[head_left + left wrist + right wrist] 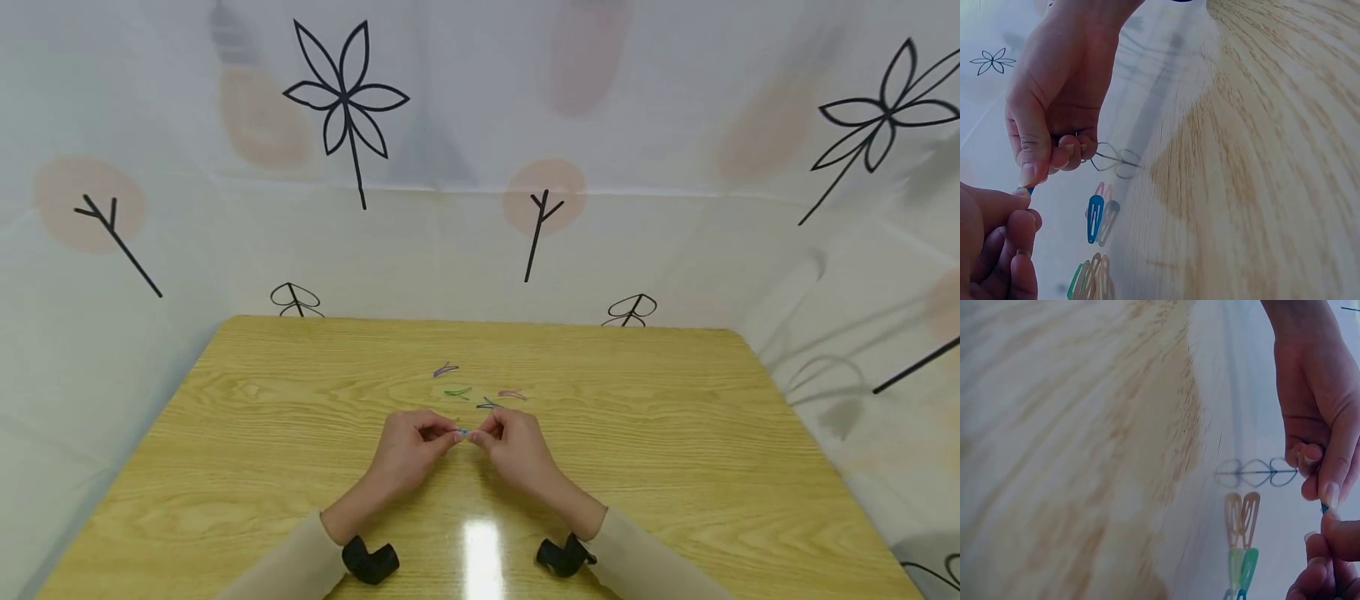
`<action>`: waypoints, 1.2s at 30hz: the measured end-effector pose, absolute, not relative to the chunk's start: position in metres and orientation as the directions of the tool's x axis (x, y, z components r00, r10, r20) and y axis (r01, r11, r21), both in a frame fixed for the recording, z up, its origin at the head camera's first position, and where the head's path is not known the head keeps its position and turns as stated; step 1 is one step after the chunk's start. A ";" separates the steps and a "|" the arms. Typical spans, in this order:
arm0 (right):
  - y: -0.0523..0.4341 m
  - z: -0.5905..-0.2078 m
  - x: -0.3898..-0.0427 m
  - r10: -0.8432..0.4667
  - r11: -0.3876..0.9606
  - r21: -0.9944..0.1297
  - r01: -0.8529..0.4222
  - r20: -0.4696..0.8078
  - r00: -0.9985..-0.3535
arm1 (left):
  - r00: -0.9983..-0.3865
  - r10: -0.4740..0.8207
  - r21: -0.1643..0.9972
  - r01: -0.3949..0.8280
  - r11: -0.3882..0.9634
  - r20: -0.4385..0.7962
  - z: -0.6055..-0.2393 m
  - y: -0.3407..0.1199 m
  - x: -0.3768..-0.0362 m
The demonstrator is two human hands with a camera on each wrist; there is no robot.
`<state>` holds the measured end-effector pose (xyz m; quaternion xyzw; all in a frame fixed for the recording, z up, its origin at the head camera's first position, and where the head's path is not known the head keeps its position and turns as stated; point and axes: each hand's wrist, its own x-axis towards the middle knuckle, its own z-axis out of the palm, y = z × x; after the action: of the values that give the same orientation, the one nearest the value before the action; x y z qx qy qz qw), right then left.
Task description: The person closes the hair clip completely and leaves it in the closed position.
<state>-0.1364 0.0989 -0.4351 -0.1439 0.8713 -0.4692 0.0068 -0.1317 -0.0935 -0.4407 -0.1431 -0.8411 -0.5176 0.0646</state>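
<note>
My left hand (405, 450) and right hand (519, 448) meet above the table, thumbs and forefingers pinching a small blue hair clip (462, 431) between them. Most of that clip is hidden by the fingertips; in the left wrist view only a blue sliver (1030, 189) shows. Just beyond the hands lie several snap hair clips: a dark blue clip (489, 403), a green clip (457, 392), a pink clip (513, 394) and a purple clip (446, 369). The right wrist view shows the left hand (1319, 394) above and the right hand (1322, 569) at the lower edge.
The clips lie on a wood-grain table (637, 392) whose far edge meets a pale cloth (465, 250) printed with plants. Black wrist bands with cameras (370, 560) sit at both cuffs. A bright light reflection (482, 554) falls on the near tabletop.
</note>
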 end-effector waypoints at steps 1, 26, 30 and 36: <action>0.099 -0.435 -0.136 -0.254 0.522 -0.817 -0.245 0.125 -0.959 | -0.950 0.172 0.850 0.311 0.426 0.261 -0.441 -0.093 -0.132; 0.104 -0.439 -0.139 -0.248 0.494 -0.843 -0.215 0.100 -0.964 | -0.969 0.182 0.881 0.227 0.415 0.164 -0.445 -0.093 -0.133; 0.104 -0.440 -0.140 -0.254 0.491 -0.846 -0.210 0.092 -0.963 | -0.971 0.190 0.891 0.214 0.401 0.148 -0.445 -0.095 -0.133; 0.105 -0.442 -0.143 -0.282 0.490 -0.845 -0.216 0.082 -0.956 | -0.965 0.212 0.885 0.232 0.405 0.155 -0.445 -0.097 -0.134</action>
<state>-0.1426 0.1053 -0.4416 -0.1444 0.8624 -0.4840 0.0337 -0.1343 -0.0970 -0.4445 -0.1324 -0.8380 -0.5292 0.0091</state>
